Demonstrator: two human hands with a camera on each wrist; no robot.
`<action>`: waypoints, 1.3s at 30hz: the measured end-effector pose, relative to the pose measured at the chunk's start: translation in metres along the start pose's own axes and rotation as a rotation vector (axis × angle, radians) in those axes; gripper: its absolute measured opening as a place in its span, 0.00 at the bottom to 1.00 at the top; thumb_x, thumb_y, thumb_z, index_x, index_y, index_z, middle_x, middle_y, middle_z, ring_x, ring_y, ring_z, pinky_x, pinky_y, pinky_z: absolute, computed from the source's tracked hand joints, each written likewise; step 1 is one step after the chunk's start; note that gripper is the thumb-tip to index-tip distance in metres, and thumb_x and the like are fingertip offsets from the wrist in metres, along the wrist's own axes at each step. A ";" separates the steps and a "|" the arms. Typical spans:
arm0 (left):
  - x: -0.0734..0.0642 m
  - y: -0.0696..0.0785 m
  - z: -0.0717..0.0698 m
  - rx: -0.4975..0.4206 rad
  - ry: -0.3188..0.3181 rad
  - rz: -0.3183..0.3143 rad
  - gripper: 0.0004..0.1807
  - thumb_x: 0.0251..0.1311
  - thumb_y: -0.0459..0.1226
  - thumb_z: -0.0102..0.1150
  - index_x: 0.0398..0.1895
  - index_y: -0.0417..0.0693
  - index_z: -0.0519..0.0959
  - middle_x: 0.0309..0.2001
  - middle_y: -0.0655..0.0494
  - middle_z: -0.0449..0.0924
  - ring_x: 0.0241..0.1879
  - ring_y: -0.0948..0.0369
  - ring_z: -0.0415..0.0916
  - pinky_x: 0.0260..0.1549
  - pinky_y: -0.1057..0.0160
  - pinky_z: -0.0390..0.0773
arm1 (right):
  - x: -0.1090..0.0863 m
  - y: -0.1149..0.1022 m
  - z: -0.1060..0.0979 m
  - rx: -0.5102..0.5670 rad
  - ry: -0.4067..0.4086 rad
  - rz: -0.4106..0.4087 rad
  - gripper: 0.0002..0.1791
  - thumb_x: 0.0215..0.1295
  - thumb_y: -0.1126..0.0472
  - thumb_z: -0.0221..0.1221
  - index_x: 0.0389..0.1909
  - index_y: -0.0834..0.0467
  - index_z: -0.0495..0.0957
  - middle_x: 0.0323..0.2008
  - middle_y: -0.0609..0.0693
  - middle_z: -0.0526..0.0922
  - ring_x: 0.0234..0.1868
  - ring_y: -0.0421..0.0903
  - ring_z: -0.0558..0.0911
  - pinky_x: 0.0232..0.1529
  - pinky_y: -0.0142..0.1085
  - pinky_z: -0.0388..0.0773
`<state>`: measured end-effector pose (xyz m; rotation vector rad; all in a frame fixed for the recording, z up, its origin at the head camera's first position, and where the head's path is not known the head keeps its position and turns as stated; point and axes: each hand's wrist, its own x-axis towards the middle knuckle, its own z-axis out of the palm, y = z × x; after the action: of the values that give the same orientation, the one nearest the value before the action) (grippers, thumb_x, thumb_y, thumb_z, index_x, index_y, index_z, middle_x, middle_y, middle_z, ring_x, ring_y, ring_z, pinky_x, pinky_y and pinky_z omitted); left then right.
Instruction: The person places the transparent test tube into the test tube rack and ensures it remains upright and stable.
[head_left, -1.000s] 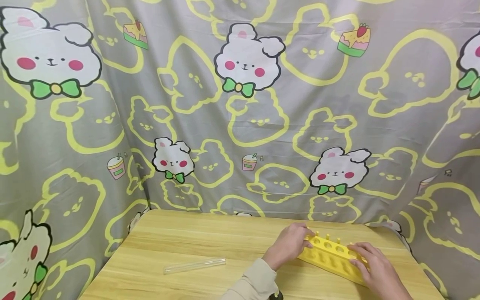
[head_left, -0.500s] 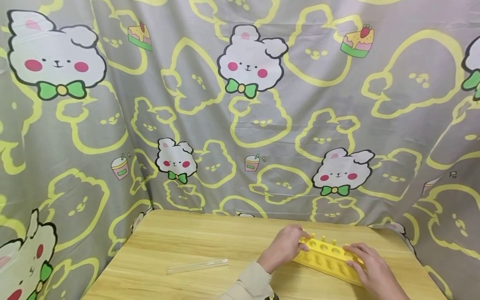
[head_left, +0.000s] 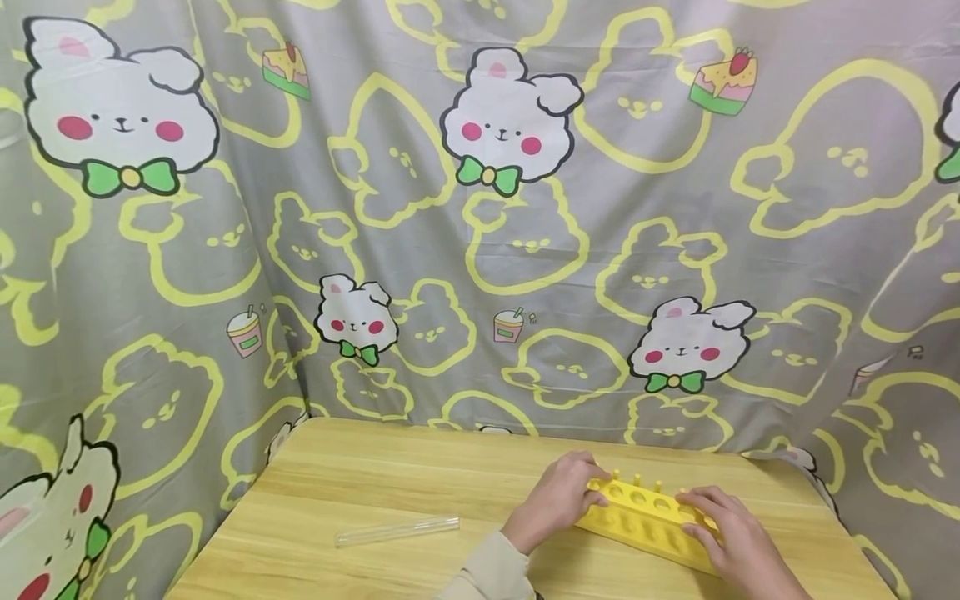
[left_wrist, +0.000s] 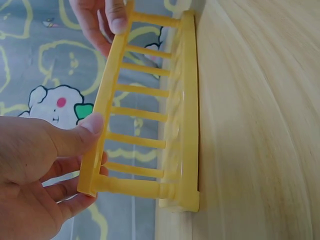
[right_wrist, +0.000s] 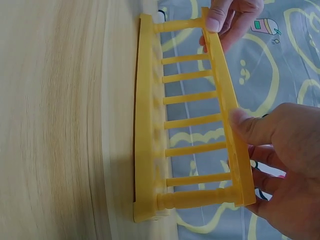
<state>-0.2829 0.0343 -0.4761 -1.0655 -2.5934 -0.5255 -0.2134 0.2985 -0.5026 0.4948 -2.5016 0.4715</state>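
Observation:
A yellow plastic test tube rack (head_left: pixel 637 533) stands upright on the table, with round holes in its top plate and a row of pegs along the far side. The left hand (head_left: pixel 551 502) grips the left end of the top plate, thumb in front and fingers behind, as the left wrist view confirms. At the opposite end the right hand (head_left: pixel 738 537) pinches the same plate in like manner. In the right wrist view the rack's base (right_wrist: pixel 145 120) sits against the wood. To the left lies a clear test tube (head_left: pixel 397 532), touched by neither hand.
The wooden table (head_left: pixel 300 492) has a light, striped grain. Behind it and at both sides hangs a grey curtain (head_left: pixel 420 250) printed with white bunnies and yellow outlines. Part of a beige sleeve (head_left: pixel 491 571) shows by the left wrist.
Both hands have slid the rack a little to the left, closer to the test tube. Their hold on it looks the same. The head view has shifted slightly.

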 end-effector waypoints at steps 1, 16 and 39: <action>-0.001 0.000 -0.001 -0.002 0.000 0.000 0.19 0.55 0.46 0.74 0.51 0.54 0.89 0.42 0.62 0.84 0.38 0.71 0.75 0.35 0.80 0.73 | 0.000 -0.001 0.000 0.003 0.001 0.000 0.22 0.47 0.68 0.78 0.46 0.56 0.86 0.44 0.44 0.82 0.41 0.53 0.82 0.35 0.45 0.83; -0.016 -0.008 -0.015 -0.060 -0.044 -0.051 0.20 0.54 0.44 0.75 0.51 0.52 0.88 0.40 0.63 0.83 0.34 0.72 0.73 0.35 0.79 0.72 | 0.007 -0.016 0.008 0.016 0.056 -0.086 0.25 0.42 0.69 0.79 0.45 0.57 0.86 0.43 0.45 0.82 0.41 0.50 0.82 0.35 0.43 0.84; -0.047 -0.019 -0.026 -0.054 -0.002 -0.072 0.19 0.55 0.44 0.75 0.49 0.49 0.89 0.38 0.60 0.82 0.34 0.72 0.70 0.34 0.79 0.72 | 0.013 -0.038 0.016 0.086 0.019 -0.105 0.23 0.46 0.67 0.78 0.46 0.55 0.86 0.44 0.42 0.82 0.42 0.46 0.82 0.36 0.39 0.84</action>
<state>-0.2604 -0.0185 -0.4754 -0.9933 -2.6412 -0.6151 -0.2143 0.2557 -0.4994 0.6483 -2.4311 0.5413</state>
